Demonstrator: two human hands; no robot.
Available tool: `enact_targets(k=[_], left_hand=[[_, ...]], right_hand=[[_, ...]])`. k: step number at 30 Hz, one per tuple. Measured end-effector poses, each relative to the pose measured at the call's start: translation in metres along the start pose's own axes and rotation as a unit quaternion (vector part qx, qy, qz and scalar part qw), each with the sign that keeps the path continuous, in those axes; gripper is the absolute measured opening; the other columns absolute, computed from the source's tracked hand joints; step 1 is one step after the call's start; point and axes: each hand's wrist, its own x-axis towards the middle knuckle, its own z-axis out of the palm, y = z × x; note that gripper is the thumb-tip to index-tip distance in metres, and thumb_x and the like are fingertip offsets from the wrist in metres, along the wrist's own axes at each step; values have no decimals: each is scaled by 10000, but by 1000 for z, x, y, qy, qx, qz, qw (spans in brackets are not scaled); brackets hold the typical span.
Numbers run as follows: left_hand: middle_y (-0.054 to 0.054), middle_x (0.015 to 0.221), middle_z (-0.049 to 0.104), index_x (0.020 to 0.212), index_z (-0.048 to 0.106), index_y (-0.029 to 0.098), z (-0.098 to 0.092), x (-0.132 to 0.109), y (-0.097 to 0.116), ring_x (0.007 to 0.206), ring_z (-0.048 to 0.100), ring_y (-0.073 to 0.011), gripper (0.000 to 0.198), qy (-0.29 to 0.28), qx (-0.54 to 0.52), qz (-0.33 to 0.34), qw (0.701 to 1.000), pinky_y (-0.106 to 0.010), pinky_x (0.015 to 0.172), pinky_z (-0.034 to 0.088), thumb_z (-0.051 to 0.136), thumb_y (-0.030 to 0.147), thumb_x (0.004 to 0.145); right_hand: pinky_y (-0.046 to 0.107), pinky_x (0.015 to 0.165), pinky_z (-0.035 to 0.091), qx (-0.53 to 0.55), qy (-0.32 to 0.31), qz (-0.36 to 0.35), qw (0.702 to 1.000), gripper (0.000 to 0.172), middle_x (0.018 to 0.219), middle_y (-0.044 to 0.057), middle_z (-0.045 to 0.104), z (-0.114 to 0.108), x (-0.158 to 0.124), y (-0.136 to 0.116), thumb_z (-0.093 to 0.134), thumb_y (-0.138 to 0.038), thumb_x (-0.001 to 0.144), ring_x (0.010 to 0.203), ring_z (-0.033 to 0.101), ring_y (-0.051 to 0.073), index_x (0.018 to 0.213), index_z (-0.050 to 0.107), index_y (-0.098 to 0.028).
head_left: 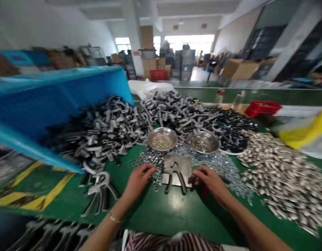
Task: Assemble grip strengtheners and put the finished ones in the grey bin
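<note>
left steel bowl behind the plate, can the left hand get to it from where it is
Probably yes. The left hand rests on the loose rings just in front of the bowl, and nothing tall stands between them.

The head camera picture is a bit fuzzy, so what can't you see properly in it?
- Left hand: fingertips lie among the small rings; motion blur hides whether they pinch one.
- Right hand: a dark thing under the fingers, too blurred to identify.
- Two metal bowls: contents too small to tell.
- Grip part on the metal plate: its spring is blurred.
- Blue bin: its inside faces away.
</note>
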Motion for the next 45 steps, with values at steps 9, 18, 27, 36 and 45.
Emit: enact_targets(k=[9, 18, 27, 36, 45], left_hand=[[-62, 945, 653, 925, 659, 168, 66, 47, 20, 983, 552, -222, 177, -78, 209, 155, 962, -395, 936, 378, 533, 287, 961], [-92, 916, 622, 951, 641, 157, 67, 45, 11, 928, 528, -249, 224, -93, 287, 206, 931, -426, 895, 396, 429, 219, 989], [-100, 1293, 579, 1337, 518, 186, 69, 20, -6, 1180, 477, -247, 398, -95, 172, 191, 962, -429, 1055, 351, 448, 130, 949], [-100, 1380, 540, 1429, 433, 192, 68, 14, -16, 1241, 460, -242, 446, -96, 204, 231, 947, -430, 1084, 326, 426, 159, 985], [-98, 1412, 523, 1430, 422, 180, 68, 9, -7, 1259, 457, -255, 437, -95, 256, 220, 936, -426, 1047, 360, 410, 168, 993]], right_hand=[[386, 852, 482, -265, -30, -257, 929, 184, 866, 48, 689, 26, 52, 20, 542, -322, 947, 881, 617, 224, 848, 663, -226], [413, 833, 478, -254, -46, -302, 918, 170, 872, 68, 667, 39, 73, 36, 547, -318, 968, 879, 594, 242, 861, 631, -214], [379, 780, 502, -377, -36, -357, 854, 216, 891, 105, 673, 44, 73, 41, 469, -276, 1002, 866, 559, 240, 947, 647, -165], [394, 811, 550, -514, -74, -419, 745, 257, 1055, 156, 678, 39, 58, 41, 488, -80, 932, 929, 578, 271, 1145, 631, -67], [457, 898, 566, -598, -98, -388, 695, 537, 1334, 181, 596, 30, 40, 43, 461, 4, 864, 1007, 606, 286, 1395, 478, -74]])
